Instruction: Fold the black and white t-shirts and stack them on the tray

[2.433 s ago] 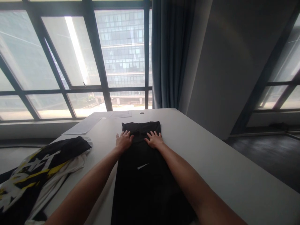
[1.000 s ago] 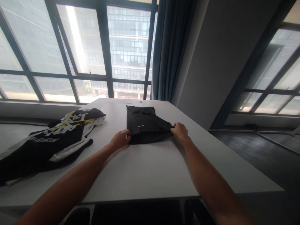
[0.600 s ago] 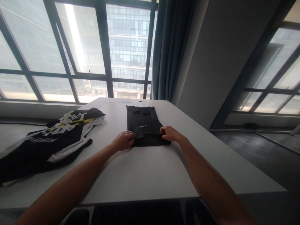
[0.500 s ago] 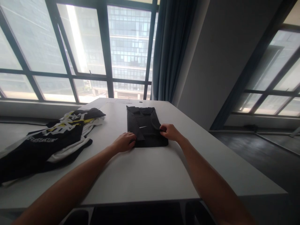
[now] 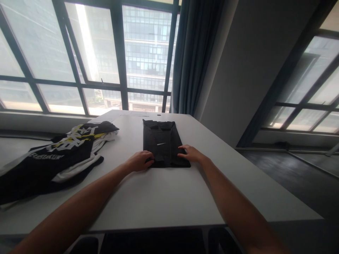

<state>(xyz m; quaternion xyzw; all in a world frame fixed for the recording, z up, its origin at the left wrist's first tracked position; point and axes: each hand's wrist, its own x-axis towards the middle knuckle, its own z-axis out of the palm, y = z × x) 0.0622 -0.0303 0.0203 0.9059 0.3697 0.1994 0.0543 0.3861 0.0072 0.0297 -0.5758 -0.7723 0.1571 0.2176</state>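
Since half a second ago the right hand (image 5: pixel 191 154) has let go of the fold it was pinching and now lies flat, fingers spread, on the near right corner of the black garment (image 5: pixel 163 143). Its palm presses the soft matte cloth down at about 4 o'clock from the small white swoosh mark (image 5: pixel 161 144). Opposite it, the left hand (image 5: pixel 140 159) has barely shifted: it rests at the near left corner, about 8 o'clock from the mark, fingers curled over the cloth edge, though whether they pinch the cloth or only lie against it cannot be told.

Folded into a neat, narrow rectangle, the garment lies flat on the smooth white table (image 5: pixel 164 194), long side running away toward 12 o'clock, with a thicker, slightly rumpled band at its far end. At 9 o'clock, well apart from it, a loose heap of clothing (image 5: pixel 63 155) lies crumpled, black with white trim and yellow and white lettering, spilling toward the table's left edge. Thin sheets of paper (image 5: pixel 134 113) lie flat at the far end of the table near a small dark round hole (image 5: pixel 159 114).
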